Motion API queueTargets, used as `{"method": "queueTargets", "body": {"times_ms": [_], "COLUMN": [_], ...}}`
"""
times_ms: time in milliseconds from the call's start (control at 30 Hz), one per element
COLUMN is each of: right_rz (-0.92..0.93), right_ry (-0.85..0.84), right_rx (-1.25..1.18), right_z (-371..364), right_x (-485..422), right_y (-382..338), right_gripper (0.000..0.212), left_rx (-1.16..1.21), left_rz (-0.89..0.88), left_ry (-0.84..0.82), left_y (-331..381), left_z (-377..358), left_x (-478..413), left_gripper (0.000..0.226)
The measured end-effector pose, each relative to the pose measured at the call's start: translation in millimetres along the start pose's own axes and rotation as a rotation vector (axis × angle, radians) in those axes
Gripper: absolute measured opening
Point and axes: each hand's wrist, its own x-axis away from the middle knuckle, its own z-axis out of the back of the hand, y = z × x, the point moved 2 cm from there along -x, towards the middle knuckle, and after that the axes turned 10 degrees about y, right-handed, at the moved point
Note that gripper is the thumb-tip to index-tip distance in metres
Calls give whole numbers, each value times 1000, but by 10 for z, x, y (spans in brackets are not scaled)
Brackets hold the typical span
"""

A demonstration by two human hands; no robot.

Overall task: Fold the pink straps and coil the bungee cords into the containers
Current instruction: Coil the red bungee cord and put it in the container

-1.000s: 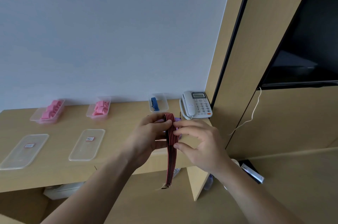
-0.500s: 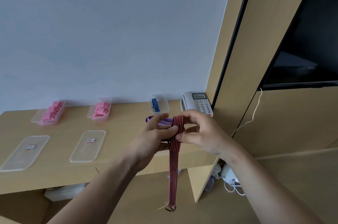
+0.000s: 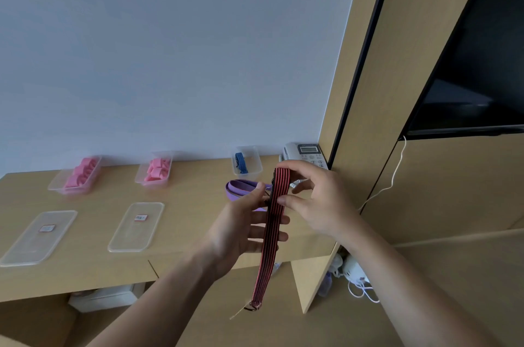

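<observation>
A red-and-black striped bungee cord (image 3: 271, 236) hangs in front of the desk, its top folded over and its hook end dangling below the desk edge. My right hand (image 3: 317, 199) pinches the folded top between thumb and fingers. My left hand (image 3: 243, 226) lies behind the cord with fingers spread straight, its thumb against the cord. A purple cord (image 3: 241, 189) lies on the desk behind my hands. A clear container (image 3: 247, 163) at the back holds a blue cord. Two containers of folded pink straps (image 3: 157, 169) (image 3: 80, 173) stand further left.
Two clear lids (image 3: 136, 227) (image 3: 37, 236) lie flat on the wooden desk (image 3: 181, 205). A phone (image 3: 307, 152) sits at the desk's back right corner against a wooden cabinet. Under the desk are a white box and a cable bundle on the floor.
My right hand has lifted the folded top of the red cord up and to the right. My left hand's fingers have opened and spread behind the cord. The hanging end swings a little.
</observation>
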Motion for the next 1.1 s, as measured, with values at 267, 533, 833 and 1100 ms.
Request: {"method": "queueTargets", "body": {"times_ms": [267,533,833,1100], "right_rz": [200,451,416,466], "right_ry": [202,252,205,158], "right_rx": [68,98,84,131], "right_z": [-46,-18,-71,-124], "right_x": [102,234,422,526], "right_y": [-8,-174,-166,-100], "right_gripper": [54,29,29,30], "left_rx": [16,149,165,80], "left_rz": [81,47,-8,-108], "left_ry": [54,99,95,101], "left_y": [31,130,187,218], "left_z": [-73,-33,38,95], "left_x": [25,-16,-49,-41], "left_gripper": [63,46,39,23]}}
